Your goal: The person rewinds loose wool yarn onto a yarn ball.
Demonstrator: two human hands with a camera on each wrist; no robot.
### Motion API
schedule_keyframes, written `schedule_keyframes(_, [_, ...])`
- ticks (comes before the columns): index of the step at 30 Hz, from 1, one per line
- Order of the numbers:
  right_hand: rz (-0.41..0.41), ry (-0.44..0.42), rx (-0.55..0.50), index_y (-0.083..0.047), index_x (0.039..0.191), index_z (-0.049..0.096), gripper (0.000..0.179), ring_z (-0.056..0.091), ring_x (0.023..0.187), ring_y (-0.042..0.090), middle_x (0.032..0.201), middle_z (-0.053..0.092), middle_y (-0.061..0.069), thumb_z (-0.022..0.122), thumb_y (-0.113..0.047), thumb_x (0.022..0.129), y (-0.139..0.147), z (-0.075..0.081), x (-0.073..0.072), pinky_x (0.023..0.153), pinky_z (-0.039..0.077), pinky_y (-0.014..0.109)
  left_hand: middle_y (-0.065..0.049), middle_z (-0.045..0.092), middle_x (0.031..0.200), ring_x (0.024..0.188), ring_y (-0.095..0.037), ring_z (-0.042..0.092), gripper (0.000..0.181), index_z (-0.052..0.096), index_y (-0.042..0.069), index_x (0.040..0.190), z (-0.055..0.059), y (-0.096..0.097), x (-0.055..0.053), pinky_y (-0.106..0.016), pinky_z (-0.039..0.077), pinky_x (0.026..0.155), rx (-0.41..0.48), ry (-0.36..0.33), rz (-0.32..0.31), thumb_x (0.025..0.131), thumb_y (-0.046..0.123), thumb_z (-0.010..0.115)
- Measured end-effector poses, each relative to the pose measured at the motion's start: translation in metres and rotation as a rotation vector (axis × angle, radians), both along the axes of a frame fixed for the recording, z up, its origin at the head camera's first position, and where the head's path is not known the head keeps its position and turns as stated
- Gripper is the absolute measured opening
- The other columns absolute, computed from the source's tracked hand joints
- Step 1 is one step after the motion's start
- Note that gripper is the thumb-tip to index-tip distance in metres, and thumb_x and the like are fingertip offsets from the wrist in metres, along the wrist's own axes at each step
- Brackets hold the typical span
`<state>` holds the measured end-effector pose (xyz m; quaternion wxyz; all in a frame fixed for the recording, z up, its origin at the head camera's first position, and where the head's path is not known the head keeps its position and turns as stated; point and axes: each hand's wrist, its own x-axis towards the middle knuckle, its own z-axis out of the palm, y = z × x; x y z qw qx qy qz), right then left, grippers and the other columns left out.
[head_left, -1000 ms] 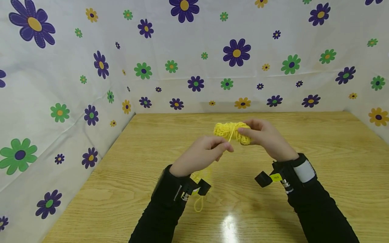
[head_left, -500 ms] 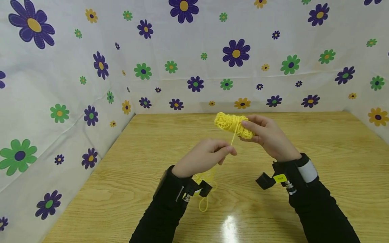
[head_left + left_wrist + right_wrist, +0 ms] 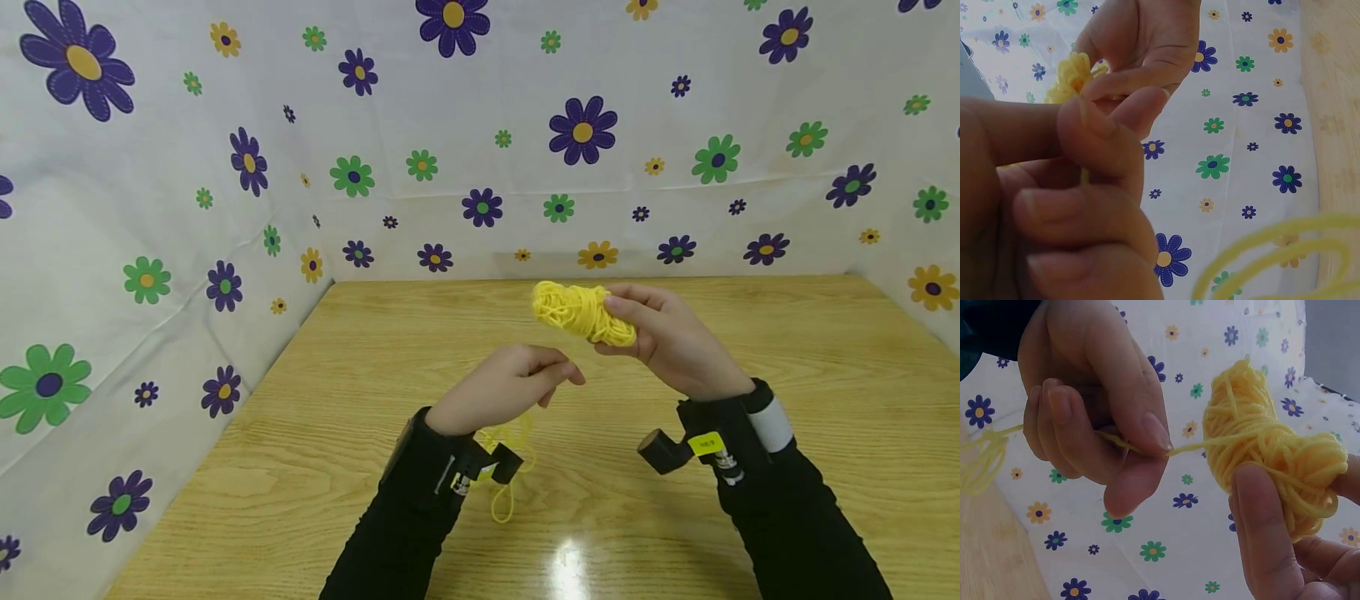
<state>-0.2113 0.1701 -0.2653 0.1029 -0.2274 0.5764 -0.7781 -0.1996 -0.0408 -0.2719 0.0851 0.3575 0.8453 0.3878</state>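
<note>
A bundle of yellow yarn is held up over the table by my right hand, thumb on the near side and fingers behind. In the right wrist view the yarn bundle shows strands wound round its middle. One strand runs from it to my left hand, which pinches it between thumb and index finger. In the head view my left hand is lower and to the left of the bundle, apart from it. Loose yarn loops hang or lie below the left wrist, partly hidden by it.
A wooden table spreads beneath both hands. Behind it and along its sides hangs a white cloth with purple, green and orange flowers. Both wrists carry a small black camera mount.
The bundle first rose away from my left hand, drawing a strand between them. Since then my right hand has shifted slightly right and turned the bundle, while the left has stayed nearly still.
</note>
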Motion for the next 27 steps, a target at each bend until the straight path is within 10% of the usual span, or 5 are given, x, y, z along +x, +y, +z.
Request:
schedule_keyframes(16, [0.389, 0.162, 0.076, -0.006, 0.120, 0.058, 0.028, 0.058, 0.086, 0.014, 0.107, 0.060, 0.007, 0.045, 0.000, 0.095, 0.016, -0.008, -0.013, 0.072, 0.052, 0.023, -0.005, 0.048, 0.069, 0.049, -0.015, 0.032, 0.021, 0.055, 0.006, 0.089, 0.000, -0.009, -0.005, -0.027, 0.030, 0.048, 0.057, -0.062, 0.131, 0.100, 0.013, 0.038])
schedule_keyframes(27, [0.362, 0.247, 0.330, -0.010, 0.122, 0.058, 0.036, 0.055, 0.086, 0.017, 0.104, 0.061, 0.007, 0.056, 0.003, 0.088, 0.017, -0.010, -0.014, 0.075, 0.050, 0.026, -0.005, 0.047, 0.072, 0.058, -0.017, 0.039, 0.021, 0.060, 0.005, 0.097, 0.003, -0.011, -0.005, -0.028, 0.033, 0.054, 0.161, -0.075, 0.222, 0.100, 0.018, 0.043])
